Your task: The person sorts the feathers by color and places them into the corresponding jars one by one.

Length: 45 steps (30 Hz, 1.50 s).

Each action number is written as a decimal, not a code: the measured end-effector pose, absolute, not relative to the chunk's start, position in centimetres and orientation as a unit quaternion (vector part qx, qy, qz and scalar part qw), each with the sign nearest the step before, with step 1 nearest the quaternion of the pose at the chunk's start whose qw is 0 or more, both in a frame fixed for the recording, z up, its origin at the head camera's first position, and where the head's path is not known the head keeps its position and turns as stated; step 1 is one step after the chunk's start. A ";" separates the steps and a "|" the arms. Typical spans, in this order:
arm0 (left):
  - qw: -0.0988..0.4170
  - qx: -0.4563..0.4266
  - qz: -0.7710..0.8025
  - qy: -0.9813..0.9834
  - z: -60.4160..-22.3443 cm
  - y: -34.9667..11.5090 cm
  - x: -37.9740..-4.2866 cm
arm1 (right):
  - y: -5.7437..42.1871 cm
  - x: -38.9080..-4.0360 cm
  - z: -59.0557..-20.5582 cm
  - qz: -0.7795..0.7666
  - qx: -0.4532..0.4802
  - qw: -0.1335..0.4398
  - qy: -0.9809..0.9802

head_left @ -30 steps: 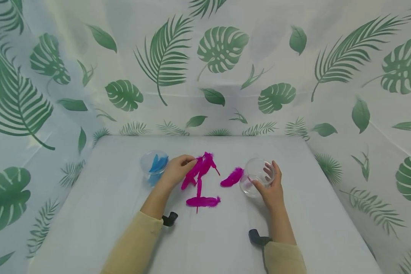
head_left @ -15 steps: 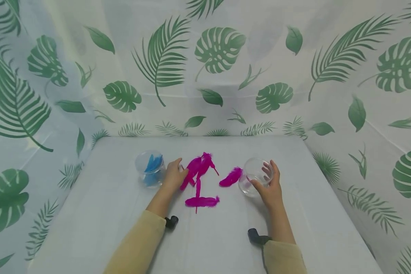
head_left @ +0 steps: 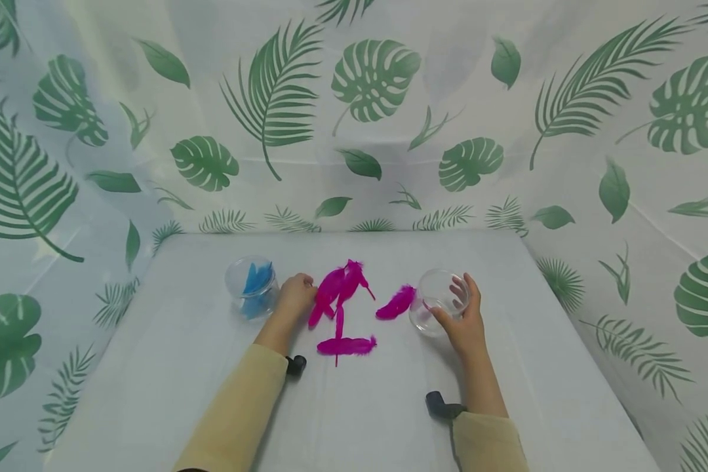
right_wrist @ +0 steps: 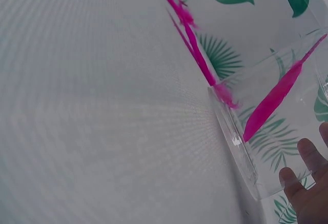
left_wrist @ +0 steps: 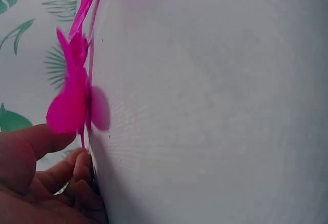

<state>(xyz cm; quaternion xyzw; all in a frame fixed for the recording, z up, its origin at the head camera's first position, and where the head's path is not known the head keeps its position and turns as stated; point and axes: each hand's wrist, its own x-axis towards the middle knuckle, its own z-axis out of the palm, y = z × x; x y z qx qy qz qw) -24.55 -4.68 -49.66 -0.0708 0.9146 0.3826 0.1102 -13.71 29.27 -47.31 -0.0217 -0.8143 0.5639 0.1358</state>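
My left hand [head_left: 295,296] is at the left edge of several magenta feathers [head_left: 332,288] laid in a bird-like shape. In the left wrist view, its thumb and fingertips pinch the thin quill of a magenta feather [left_wrist: 69,106]. My right hand [head_left: 467,321] grips a clear plastic cup [head_left: 442,275] at its right side, thumb in front and fingers behind. One slim magenta feather [right_wrist: 274,101] leans inside this cup, as the right wrist view shows. Another loose magenta feather [head_left: 396,303] lies just left of the cup.
Left of my left hand stands a second clear cup [head_left: 234,282] with blue feathers [head_left: 256,288] in it. A horizontal magenta feather [head_left: 345,345] forms the base of the shape. White cloth covers the table [head_left: 383,419]; a leaf-print curtain [head_left: 407,177] surrounds it.
My left hand has drawn back from over the top of the feather shape to its left edge, and its fingers have closed together. The right hand and its cup have stayed in place.
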 end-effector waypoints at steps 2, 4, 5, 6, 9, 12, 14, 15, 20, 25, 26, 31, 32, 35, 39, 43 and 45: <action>0.116 -0.073 0.371 0.918 -49.5 -4.6 -24.6 | 29.2 -13.8 -47.3 0.563 -0.025 0.133 -0.816; 0.121 -0.074 0.361 0.922 -49.4 -4.6 -24.7 | 29.2 -13.8 -47.3 0.561 -0.029 0.130 -0.817; 0.121 -0.073 0.355 0.924 -49.3 -4.5 -24.7 | 29.2 -13.8 -47.3 0.562 -0.028 0.130 -0.817; 0.121 -0.071 0.349 0.927 -49.3 -4.5 -24.7 | 29.2 -13.8 -47.3 0.561 -0.029 0.130 -0.817; 0.122 -0.071 0.344 0.928 -49.1 -4.4 -24.6 | 29.2 -13.9 -47.3 0.561 -0.024 0.132 -0.817; 0.134 -0.064 0.338 0.930 -49.0 -4.3 -24.5 | 29.2 -13.9 -47.3 0.563 -0.019 0.135 -0.816; 0.143 -0.051 0.325 0.933 -49.0 -4.2 -24.3 | 29.2 -13.9 -47.3 0.563 -0.020 0.133 -0.815; 0.147 -0.045 0.317 0.936 -49.0 -4.2 -24.2 | 29.2 -13.9 -47.4 0.564 -0.021 0.131 -0.815; 0.146 -0.041 0.301 0.941 -48.6 -3.9 -24.0 | 29.3 -13.8 -47.3 0.566 -0.024 0.126 -0.814; 0.144 -0.046 0.299 0.942 -48.3 -3.7 -24.0 | 29.3 -13.8 -47.3 0.564 -0.026 0.127 -0.816; 0.142 -0.040 0.293 0.945 -48.3 -3.6 -24.0 | 29.3 -13.8 -47.3 0.563 -0.026 0.126 -0.817; 0.137 -0.002 0.254 0.958 -48.2 -3.6 -24.1 | 29.3 -13.9 -47.4 0.558 -0.033 0.120 -0.820; 0.138 0.001 0.250 0.958 -48.2 -3.6 -24.1 | 29.3 -13.9 -47.5 0.558 -0.033 0.119 -0.820; 0.146 0.011 0.241 0.959 -48.2 -3.6 -24.2 | 29.3 -14.0 -47.6 0.559 -0.031 0.122 -0.819; 0.151 0.035 0.229 0.961 -48.0 -3.5 -24.3 | 29.3 -14.1 -47.5 0.560 -0.024 0.131 -0.818; 0.158 0.050 0.206 0.964 -48.2 -3.2 -24.3 | 29.3 -14.1 -47.4 0.560 -0.030 0.127 -0.818; 0.160 0.053 0.193 0.967 -48.7 -3.2 -24.1 | 29.3 -14.0 -48.1 0.559 -0.036 0.121 -0.820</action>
